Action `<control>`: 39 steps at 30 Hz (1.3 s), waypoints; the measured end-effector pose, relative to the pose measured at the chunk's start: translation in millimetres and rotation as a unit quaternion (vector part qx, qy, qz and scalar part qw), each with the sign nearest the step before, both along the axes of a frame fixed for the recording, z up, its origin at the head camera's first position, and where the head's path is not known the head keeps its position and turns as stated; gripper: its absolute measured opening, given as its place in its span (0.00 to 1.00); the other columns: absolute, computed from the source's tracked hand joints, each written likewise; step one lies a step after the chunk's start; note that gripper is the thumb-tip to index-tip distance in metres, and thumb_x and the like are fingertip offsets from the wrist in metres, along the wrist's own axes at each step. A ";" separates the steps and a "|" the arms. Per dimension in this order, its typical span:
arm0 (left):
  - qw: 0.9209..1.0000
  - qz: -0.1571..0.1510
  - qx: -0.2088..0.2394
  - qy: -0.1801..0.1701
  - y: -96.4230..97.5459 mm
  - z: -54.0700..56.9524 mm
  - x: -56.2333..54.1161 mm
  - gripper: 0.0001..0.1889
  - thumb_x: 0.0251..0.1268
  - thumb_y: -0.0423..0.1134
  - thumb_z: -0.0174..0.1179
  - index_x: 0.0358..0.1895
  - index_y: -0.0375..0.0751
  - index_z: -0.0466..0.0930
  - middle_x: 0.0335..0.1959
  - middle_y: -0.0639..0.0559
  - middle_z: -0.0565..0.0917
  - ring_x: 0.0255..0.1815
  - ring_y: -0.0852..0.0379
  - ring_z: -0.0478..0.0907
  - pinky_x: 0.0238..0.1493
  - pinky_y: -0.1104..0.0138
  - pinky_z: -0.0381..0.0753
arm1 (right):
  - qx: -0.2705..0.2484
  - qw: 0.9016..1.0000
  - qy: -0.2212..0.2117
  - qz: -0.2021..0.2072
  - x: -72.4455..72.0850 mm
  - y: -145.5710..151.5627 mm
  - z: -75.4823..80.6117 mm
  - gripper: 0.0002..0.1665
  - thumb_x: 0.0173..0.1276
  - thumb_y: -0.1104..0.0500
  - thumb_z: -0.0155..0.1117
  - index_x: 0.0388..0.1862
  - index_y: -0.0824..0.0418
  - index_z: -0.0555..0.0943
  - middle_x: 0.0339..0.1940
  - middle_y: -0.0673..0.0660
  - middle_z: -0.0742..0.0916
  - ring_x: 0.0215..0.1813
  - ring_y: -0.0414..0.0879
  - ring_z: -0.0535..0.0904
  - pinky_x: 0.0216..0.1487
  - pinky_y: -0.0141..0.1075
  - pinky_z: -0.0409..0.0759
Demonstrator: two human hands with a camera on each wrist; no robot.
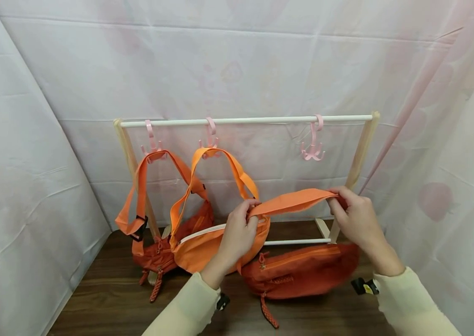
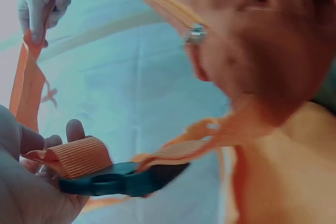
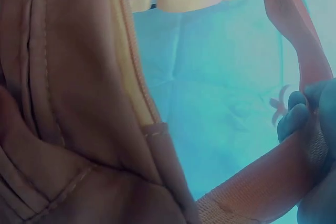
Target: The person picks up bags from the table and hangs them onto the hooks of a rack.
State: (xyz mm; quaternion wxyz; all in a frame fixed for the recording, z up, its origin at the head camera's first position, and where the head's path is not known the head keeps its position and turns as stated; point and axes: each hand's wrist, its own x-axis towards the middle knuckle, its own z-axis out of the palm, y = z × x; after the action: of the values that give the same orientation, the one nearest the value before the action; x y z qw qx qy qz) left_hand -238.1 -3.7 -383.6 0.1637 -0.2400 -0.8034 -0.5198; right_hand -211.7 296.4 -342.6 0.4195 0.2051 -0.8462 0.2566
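A rust-red waist bag (image 1: 300,273) hangs below my two hands in the head view, its zipper side up. Its orange strap (image 1: 289,203) is stretched between them. My left hand (image 1: 239,231) grips the strap's left end, where a dark plastic buckle (image 2: 123,179) shows beside the fingers in the left wrist view. On the right, my right hand (image 1: 356,217) pinches the strap between thumb and fingers. Behind my left hand is a bright orange waist bag (image 1: 201,249), its strap looped up at the middle pink hook (image 1: 211,133).
A white rail (image 1: 258,120) on wooden posts spans the back. Another rust-red bag (image 1: 157,256) hangs by its strap at the left pink hook (image 1: 150,135). A third pink hook (image 1: 313,144) hangs bare at the right. Pale curtains (image 1: 23,163) enclose the dark wooden table (image 1: 94,298).
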 end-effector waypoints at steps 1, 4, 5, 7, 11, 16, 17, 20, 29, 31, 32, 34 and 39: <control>1.000 -0.008 0.003 0.002 1.7 4.8 -1.0 0.20 0.77 0.28 0.50 0.65 0.41 0.81 0.38 0.52 0.82 0.24 0.58 0.73 0.25 0.65 0.74 | 0.000 1.000 0.000 -0.001 0.2 -1.1 2.6 0.09 0.71 0.71 0.69 0.45 0.60 0.88 0.21 0.46 0.80 0.17 0.37 0.66 0.19 0.28 0.64; 0.999 -0.032 0.010 0.003 6.8 18.8 -3.9 0.20 0.78 0.29 0.48 0.67 0.42 0.79 0.40 0.54 0.81 0.26 0.57 0.75 0.28 0.64 0.76 | 0.003 1.000 -0.002 -0.005 0.0 -4.1 10.2 0.08 0.72 0.70 0.68 0.46 0.60 0.87 0.22 0.47 0.82 0.17 0.37 0.69 0.19 0.28 0.66; 0.999 -0.040 0.012 0.005 8.5 23.4 -5.1 0.20 0.78 0.30 0.48 0.67 0.43 0.79 0.41 0.54 0.81 0.27 0.57 0.76 0.29 0.64 0.76 | 0.003 1.000 -0.003 -0.005 -0.4 -4.9 12.8 0.08 0.73 0.69 0.68 0.47 0.60 0.88 0.22 0.47 0.83 0.17 0.37 0.70 0.19 0.28 0.66; 0.998 -0.053 0.013 0.011 11.9 32.4 -7.4 0.20 0.79 0.30 0.48 0.68 0.45 0.78 0.42 0.54 0.80 0.28 0.56 0.75 0.30 0.63 0.76 | 0.002 1.000 -0.004 -0.003 -1.5 -6.4 17.5 0.09 0.74 0.69 0.67 0.48 0.59 0.88 0.22 0.47 0.84 0.18 0.37 0.73 0.19 0.28 0.67; 0.997 -0.067 0.017 0.033 20.0 50.3 -13.2 0.21 0.80 0.32 0.48 0.70 0.44 0.77 0.43 0.51 0.79 0.28 0.54 0.74 0.32 0.63 0.75 | -0.004 1.000 -0.001 0.001 -4.2 -9.3 27.3 0.10 0.73 0.69 0.67 0.49 0.60 0.88 0.22 0.48 0.84 0.18 0.37 0.75 0.20 0.27 0.68; 0.996 -0.071 0.015 0.056 28.6 71.3 -20.2 0.20 0.82 0.33 0.50 0.71 0.43 0.77 0.45 0.50 0.78 0.32 0.54 0.72 0.35 0.64 0.73 | -0.003 1.000 0.018 -0.001 -4.8 -10.0 41.7 0.10 0.72 0.70 0.68 0.48 0.60 0.89 0.20 0.47 0.82 0.16 0.36 0.68 0.18 0.28 0.64; 0.995 -0.074 0.014 0.059 29.2 74.9 -21.7 0.20 0.82 0.33 0.51 0.71 0.44 0.78 0.45 0.49 0.77 0.31 0.53 0.71 0.34 0.64 0.73 | -0.001 1.000 0.022 -0.004 -4.9 -9.1 44.3 0.10 0.72 0.70 0.69 0.48 0.60 0.89 0.19 0.47 0.81 0.16 0.36 0.67 0.18 0.28 0.63; 0.995 -0.072 0.000 0.072 29.3 84.7 -25.9 0.17 0.82 0.35 0.58 0.68 0.45 0.81 0.43 0.49 0.77 0.30 0.53 0.72 0.33 0.64 0.74 | 0.001 1.000 0.026 -0.014 -5.7 -5.0 50.7 0.10 0.71 0.69 0.70 0.47 0.59 0.89 0.18 0.46 0.78 0.16 0.34 0.63 0.18 0.28 0.61; 0.988 -0.044 -0.062 0.133 24.0 95.1 -43.2 0.15 0.71 0.45 0.72 0.58 0.49 0.90 0.47 0.54 0.86 0.43 0.58 0.79 0.44 0.64 0.80 | 0.005 1.000 -0.010 -0.025 -5.3 7.8 63.3 0.09 0.73 0.68 0.71 0.48 0.59 0.89 0.18 0.49 0.78 0.16 0.37 0.62 0.18 0.29 0.60; 0.987 -0.034 -0.067 0.139 23.6 95.8 -46.2 0.13 0.73 0.46 0.69 0.56 0.49 0.91 0.45 0.55 0.87 0.41 0.59 0.80 0.41 0.65 0.80 | 0.000 1.000 -0.015 -0.025 -4.9 10.0 65.6 0.09 0.73 0.68 0.70 0.49 0.59 0.89 0.19 0.50 0.79 0.16 0.38 0.63 0.18 0.29 0.60; 0.987 -0.030 -0.068 0.144 23.7 96.5 -47.4 0.13 0.74 0.47 0.68 0.55 0.49 0.92 0.44 0.55 0.88 0.40 0.60 0.80 0.40 0.65 0.80 | -0.003 1.000 -0.017 -0.025 -4.8 10.8 66.7 0.08 0.74 0.68 0.69 0.49 0.60 0.89 0.20 0.50 0.80 0.17 0.39 0.64 0.18 0.29 0.61; 0.986 -0.022 -0.068 0.153 24.7 98.4 -49.8 0.12 0.77 0.47 0.65 0.53 0.49 0.92 0.43 0.55 0.89 0.36 0.61 0.80 0.38 0.66 0.80 | -0.006 0.999 -0.021 -0.027 -4.9 12.1 69.0 0.08 0.75 0.67 0.69 0.49 0.59 0.88 0.21 0.50 0.81 0.17 0.40 0.65 0.19 0.29 0.61; 0.984 -0.004 -0.056 0.171 29.3 106.2 -53.9 0.13 0.79 0.49 0.62 0.52 0.48 0.93 0.35 0.57 0.89 0.26 0.59 0.75 0.32 0.65 0.75 | -0.008 0.999 -0.028 -0.030 -7.0 13.4 75.8 0.07 0.78 0.64 0.66 0.50 0.60 0.88 0.20 0.50 0.78 0.16 0.41 0.64 0.18 0.31 0.61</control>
State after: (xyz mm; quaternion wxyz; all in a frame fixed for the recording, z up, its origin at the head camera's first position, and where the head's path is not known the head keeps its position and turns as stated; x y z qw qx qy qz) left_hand -292.0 25.6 -277.4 0.2826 -0.3370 -0.7907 -0.4259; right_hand -218.8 309.8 -266.8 0.4047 0.1689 -0.8614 0.2562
